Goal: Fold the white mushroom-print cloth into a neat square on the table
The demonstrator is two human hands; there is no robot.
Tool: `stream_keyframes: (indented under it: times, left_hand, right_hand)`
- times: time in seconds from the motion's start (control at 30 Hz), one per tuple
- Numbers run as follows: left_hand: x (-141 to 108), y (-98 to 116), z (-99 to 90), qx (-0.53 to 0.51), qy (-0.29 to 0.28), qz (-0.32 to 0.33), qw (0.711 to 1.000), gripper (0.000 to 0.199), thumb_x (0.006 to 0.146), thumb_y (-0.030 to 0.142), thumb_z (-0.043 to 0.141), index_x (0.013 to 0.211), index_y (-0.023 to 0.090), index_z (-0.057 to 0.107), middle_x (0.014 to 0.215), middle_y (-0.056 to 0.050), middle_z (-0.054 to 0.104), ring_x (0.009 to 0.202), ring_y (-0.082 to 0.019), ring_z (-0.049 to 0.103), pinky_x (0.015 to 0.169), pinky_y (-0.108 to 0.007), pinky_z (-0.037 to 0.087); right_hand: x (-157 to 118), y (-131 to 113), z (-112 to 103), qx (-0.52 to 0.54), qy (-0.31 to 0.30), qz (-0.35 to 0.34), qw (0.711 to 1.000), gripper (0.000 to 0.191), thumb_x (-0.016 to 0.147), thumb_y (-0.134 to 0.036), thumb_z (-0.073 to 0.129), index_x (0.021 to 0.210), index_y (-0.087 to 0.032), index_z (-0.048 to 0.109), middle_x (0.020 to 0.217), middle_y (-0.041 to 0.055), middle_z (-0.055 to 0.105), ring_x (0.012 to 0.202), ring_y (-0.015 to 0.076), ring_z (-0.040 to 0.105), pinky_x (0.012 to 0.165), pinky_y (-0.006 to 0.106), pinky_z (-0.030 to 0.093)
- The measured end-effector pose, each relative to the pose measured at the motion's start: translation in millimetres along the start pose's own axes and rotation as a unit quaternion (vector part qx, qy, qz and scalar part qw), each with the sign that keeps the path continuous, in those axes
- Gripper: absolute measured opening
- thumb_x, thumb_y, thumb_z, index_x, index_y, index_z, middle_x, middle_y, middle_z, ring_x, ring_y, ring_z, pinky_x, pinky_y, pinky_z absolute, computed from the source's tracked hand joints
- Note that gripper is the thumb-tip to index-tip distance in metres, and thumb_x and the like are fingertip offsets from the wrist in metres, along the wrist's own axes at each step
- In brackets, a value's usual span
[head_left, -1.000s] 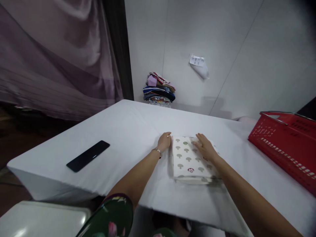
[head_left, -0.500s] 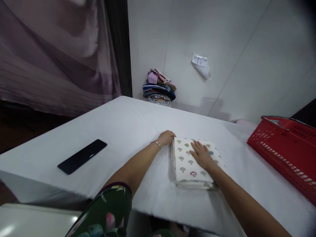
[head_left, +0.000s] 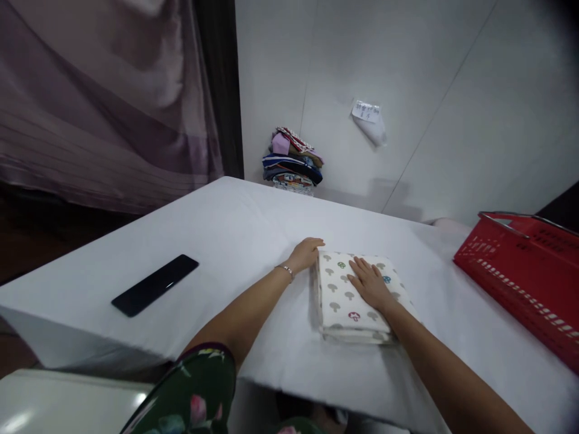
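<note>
A folded white cloth [head_left: 339, 301] with a mushroom print, mostly grey with a few coloured ones, lies in a thick square on the white-covered table. My right hand [head_left: 368, 284] rests flat on its top, fingers spread. At the cloth's far left corner is my left hand [head_left: 306, 253], its fingers stretched to the right over the edge. Part of those fingers is hidden, and no gripped fold shows. A bracelet [head_left: 287, 271] circles my left wrist.
A black phone [head_left: 156, 284] lies on the table's left part. On the right stands a red plastic basket [head_left: 525, 271] with a metal handle. Stacked folded clothes [head_left: 293, 163] sit beyond the far edge by the wall. A white stool-like surface [head_left: 67, 401] is at lower left.
The fingertips of my left hand have risen slightly off the cloth's corner and reach a little farther right. My right hand stays flat on the cloth. The view has shifted slightly.
</note>
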State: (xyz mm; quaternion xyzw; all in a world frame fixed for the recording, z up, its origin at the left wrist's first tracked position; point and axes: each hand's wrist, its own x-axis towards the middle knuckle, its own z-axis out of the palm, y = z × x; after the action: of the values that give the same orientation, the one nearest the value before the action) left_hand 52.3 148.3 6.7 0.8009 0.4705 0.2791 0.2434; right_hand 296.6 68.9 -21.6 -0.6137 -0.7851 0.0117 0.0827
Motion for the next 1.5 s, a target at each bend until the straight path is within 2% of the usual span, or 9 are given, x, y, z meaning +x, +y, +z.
stream_keyframes:
  times: [0.13,0.43,0.53,0.67,0.8,1.1,1.27,1.37,1.5]
  left_hand:
    - [-23.6,12.9,12.5,0.014,-0.053,0.062,0.997,0.040,0.088,0.028,0.042,0.126,0.024,0.054,0.142,0.000,0.043,0.136,-0.015,0.028,0.113,-0.033,0.017]
    - [-50.5,16.3,17.9,-0.033,-0.030,0.000,0.999,0.039,0.087,0.030,0.045,0.124,0.023,0.054,0.145,-0.003,0.038,0.138,-0.018,0.023,0.112,-0.033,0.019]
    - [-64.1,20.8,14.9,-0.089,0.026,-0.102,0.990,0.044,0.083,0.036,0.052,0.125,0.021,0.053,0.139,-0.008,0.046,0.127,-0.022,0.042,0.106,-0.033,0.031]
    - [-79.1,31.6,15.8,-0.197,0.000,-0.280,0.940,0.067,0.080,0.044,0.056,0.136,0.013,0.036,0.123,-0.014,0.058,0.097,-0.022,0.061,0.079,-0.030,0.049]
    - [-75.1,42.4,15.4,-0.283,-0.033,-0.354,0.891,0.078,0.075,0.045,0.064,0.137,0.012,0.031,0.116,-0.016,0.061,0.082,-0.020,0.063,0.056,-0.025,0.048]
    - [-60.4,54.2,15.0,-0.249,-0.075,-0.372,0.891,0.057,0.070,0.044,0.068,0.114,0.011,0.051,0.111,-0.017,0.064,0.092,-0.025,0.063,0.062,-0.028,0.050]
    - [-56.7,59.5,19.7,-0.246,0.006,-0.313,0.917,0.062,0.068,0.033,0.071,0.121,0.014,0.046,0.119,-0.016,0.061,0.099,-0.024,0.062,0.073,-0.028,0.052]
    - [-46.7,54.4,12.1,-0.254,0.059,-0.291,0.921,0.068,0.071,0.031,0.069,0.130,0.015,0.040,0.117,-0.015,0.061,0.095,-0.022,0.064,0.075,-0.029,0.052]
    - [-40.1,40.8,0.2,-0.221,0.065,-0.340,0.912,0.082,0.066,0.030,0.074,0.136,0.013,0.033,0.124,-0.019,0.056,0.099,-0.025,0.062,0.076,-0.031,0.052]
  right_hand:
    - [-0.4,-1.2,-0.5,0.007,0.002,-0.002,1.000,0.054,0.093,-0.049,0.027,0.141,-0.024,0.036,0.150,0.0058,0.028,0.139,0.0223,0.020,0.111,0.049,0.014]
    - [-0.2,15.9,-24.4,0.146,0.014,0.047,0.988,0.053,0.090,-0.048,0.036,0.135,-0.021,0.045,0.147,0.0076,0.035,0.137,0.0213,0.025,0.112,0.042,0.019]
    - [-13.9,47.5,-30.5,0.183,0.076,0.154,0.968,0.053,0.087,-0.046,0.043,0.132,-0.018,0.049,0.142,0.0089,0.042,0.132,0.0230,0.036,0.110,0.039,0.025]
    - [-39.6,78.1,-31.3,0.239,0.034,0.303,0.922,0.061,0.081,-0.049,0.053,0.133,-0.017,0.048,0.129,0.0113,0.055,0.118,0.0276,0.052,0.102,0.040,0.037]
    - [-55.2,80.2,-37.5,0.270,-0.009,0.374,0.887,0.077,0.077,-0.059,0.053,0.137,-0.013,0.042,0.128,0.0160,0.055,0.112,0.0288,0.056,0.095,0.039,0.043]
    - [-58.0,75.4,-53.0,0.422,-0.090,0.391,0.813,0.067,0.069,-0.055,0.066,0.121,-0.013,0.056,0.117,0.0166,0.063,0.094,0.0257,0.065,0.071,0.033,0.054]
    - [-62.6,68.4,-53.4,0.525,-0.018,0.346,0.777,0.067,0.068,-0.043,0.073,0.126,-0.015,0.052,0.109,0.0132,0.067,0.085,0.0224,0.067,0.071,0.031,0.055]
    - [-66.2,56.1,-50.0,0.536,0.059,0.336,0.772,0.077,0.071,-0.041,0.071,0.137,-0.017,0.040,0.110,0.0125,0.066,0.083,0.0208,0.067,0.072,0.031,0.054]
    - [-67.8,37.7,-40.7,0.498,0.034,0.341,0.797,0.085,0.071,-0.043,0.071,0.141,-0.015,0.033,0.113,0.0140,0.064,0.089,0.0217,0.065,0.078,0.033,0.053]
